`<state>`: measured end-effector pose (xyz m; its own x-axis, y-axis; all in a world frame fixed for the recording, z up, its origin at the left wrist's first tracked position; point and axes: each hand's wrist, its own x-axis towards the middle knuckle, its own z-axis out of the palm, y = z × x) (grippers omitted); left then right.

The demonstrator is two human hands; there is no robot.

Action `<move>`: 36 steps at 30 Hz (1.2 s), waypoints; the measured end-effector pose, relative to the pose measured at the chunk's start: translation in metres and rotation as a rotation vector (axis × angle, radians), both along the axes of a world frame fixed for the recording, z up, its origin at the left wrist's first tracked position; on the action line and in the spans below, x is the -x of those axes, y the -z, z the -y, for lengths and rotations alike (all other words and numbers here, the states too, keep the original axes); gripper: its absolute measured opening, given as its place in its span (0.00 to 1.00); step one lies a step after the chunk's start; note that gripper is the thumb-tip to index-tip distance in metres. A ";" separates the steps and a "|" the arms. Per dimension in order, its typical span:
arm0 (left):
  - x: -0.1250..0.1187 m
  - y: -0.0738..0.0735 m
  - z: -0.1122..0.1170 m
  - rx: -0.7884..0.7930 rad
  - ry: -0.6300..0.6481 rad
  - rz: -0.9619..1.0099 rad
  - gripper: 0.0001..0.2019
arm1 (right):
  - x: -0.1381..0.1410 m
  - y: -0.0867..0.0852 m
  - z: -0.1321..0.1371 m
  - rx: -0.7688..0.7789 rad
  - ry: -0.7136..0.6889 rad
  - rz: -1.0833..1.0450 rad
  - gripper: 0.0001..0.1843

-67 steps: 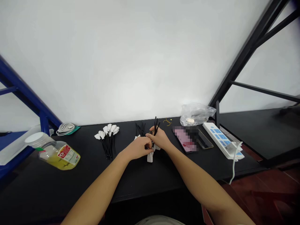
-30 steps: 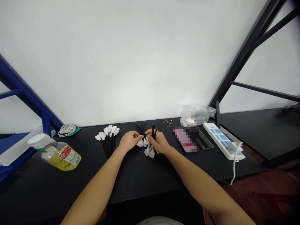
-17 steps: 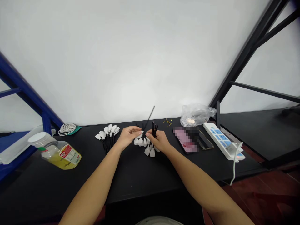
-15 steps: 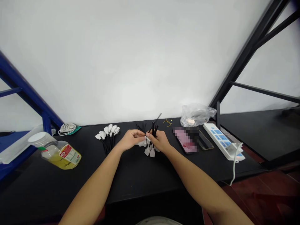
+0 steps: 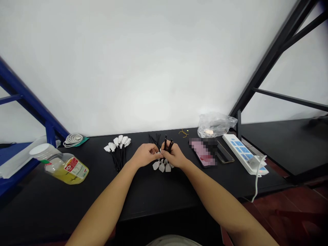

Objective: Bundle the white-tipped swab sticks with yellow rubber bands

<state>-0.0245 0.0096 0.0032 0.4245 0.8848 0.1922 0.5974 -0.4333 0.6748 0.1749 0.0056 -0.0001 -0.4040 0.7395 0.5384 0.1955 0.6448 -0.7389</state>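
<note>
My right hand (image 5: 175,157) is closed round a small bunch of black sticks with white tips (image 5: 163,164); the white tips hang below the hand and the black ends stick up above it. My left hand (image 5: 145,155) is closed too, its fingertips pinching at the same bunch where it meets my right hand. Just behind the hands, a few loose black sticks (image 5: 154,139) lie on the black table (image 5: 153,191). A second, finished-looking bunch of white-tipped sticks (image 5: 118,147) lies to the left of my left hand.
A plastic jar with yellow contents (image 5: 63,166) lies at the left, a coiled white cable (image 5: 73,139) behind it. At the right are a phone (image 5: 202,152), a clear plastic bag (image 5: 215,124), a small yellow wire (image 5: 182,133) and a white power strip (image 5: 243,153).
My left hand picked one stick from the loose pile, lifted it, and brought it to the bunch in my right hand. The bunch now sits a little lower, tips near the table.
</note>
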 end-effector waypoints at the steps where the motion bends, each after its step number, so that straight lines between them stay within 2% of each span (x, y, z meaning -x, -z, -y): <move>1: 0.002 0.003 -0.003 -0.037 -0.044 -0.005 0.17 | 0.000 0.000 0.000 0.005 0.003 0.010 0.02; 5: 0.012 0.015 -0.015 -0.129 -0.315 -0.064 0.22 | -0.001 -0.002 -0.001 -0.021 0.042 0.023 0.02; 8: 0.017 0.022 -0.023 -0.036 -0.473 -0.194 0.19 | -0.001 -0.002 0.000 -0.001 0.007 0.023 0.01; 11: 0.018 0.025 -0.028 0.075 -0.478 -0.292 0.15 | -0.002 0.000 0.000 0.005 -0.026 0.038 0.02; 15: 0.018 0.023 -0.028 0.130 -0.489 -0.327 0.12 | -0.003 0.004 0.000 -0.029 0.059 0.070 0.07; 19: 0.020 0.021 -0.027 0.104 -0.512 -0.398 0.10 | -0.002 0.006 -0.001 -0.047 0.140 0.112 0.08; 23: 0.023 0.019 -0.025 0.079 -0.533 -0.471 0.15 | 0.000 0.007 -0.004 -0.056 0.117 0.103 0.06; 26: 0.026 0.019 -0.025 0.104 -0.527 -0.463 0.13 | 0.000 0.007 -0.005 -0.046 0.106 0.112 0.04; 29: 0.026 0.019 -0.027 0.124 -0.504 -0.319 0.07 | 0.001 0.006 -0.004 -0.015 0.101 0.138 0.05; 34: 0.014 0.014 -0.026 0.170 -0.358 0.346 0.09 | 0.001 0.005 -0.004 -0.007 0.151 0.154 0.09; 36: 0.006 0.009 -0.017 0.142 -0.239 0.494 0.10 | 0.001 0.005 -0.004 -0.002 0.153 0.149 0.11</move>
